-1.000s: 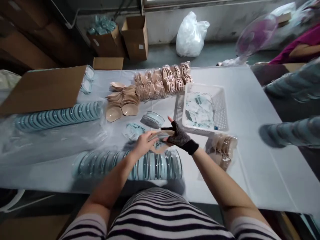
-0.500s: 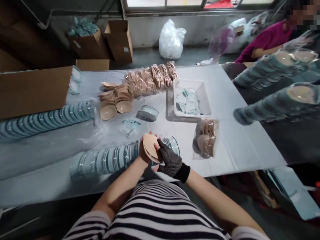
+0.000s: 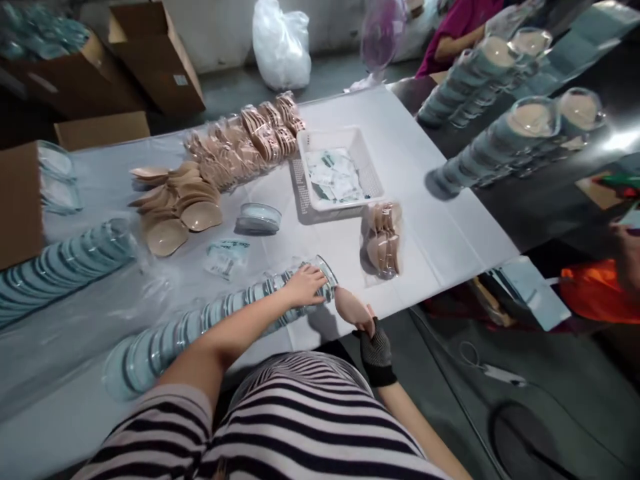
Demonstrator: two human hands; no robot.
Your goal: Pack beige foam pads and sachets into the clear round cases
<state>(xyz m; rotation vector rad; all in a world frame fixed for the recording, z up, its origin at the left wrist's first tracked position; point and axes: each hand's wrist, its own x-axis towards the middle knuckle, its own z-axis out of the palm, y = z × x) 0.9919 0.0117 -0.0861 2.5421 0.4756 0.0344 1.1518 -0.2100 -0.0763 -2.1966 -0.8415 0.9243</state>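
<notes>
A tan bra cup (image 3: pixel 351 307) is pinched at its lower edge in my right hand (image 3: pixel 376 340), which wears a dark fingerless glove. It is held just off the front edge of the table. My bare left hand (image 3: pixel 304 287) lies over the right end of a long row of clear round plastic cases (image 3: pixel 195 327), fingers stretched out across the cases. Beyond the row are a small printed packet (image 3: pixel 227 259) and a separate round case (image 3: pixel 259 218). A pile of loose tan bra cups (image 3: pixel 183 207) lies farther back.
A white basket (image 3: pixel 376 163) holds printed packets. Bagged tan cups (image 3: pixel 384 240) lie nearer, and more bagged cups (image 3: pixel 250 143) behind. Another row of cases (image 3: pixel 65 263) is at left. Stacked cases (image 3: pixel 500 143) stand right, near a co-worker's sleeve (image 3: pixel 457 23).
My hands have come apart: the left has settled on the row of cases, while the right has carried the bra cup right and towards me. The view has swung right.
</notes>
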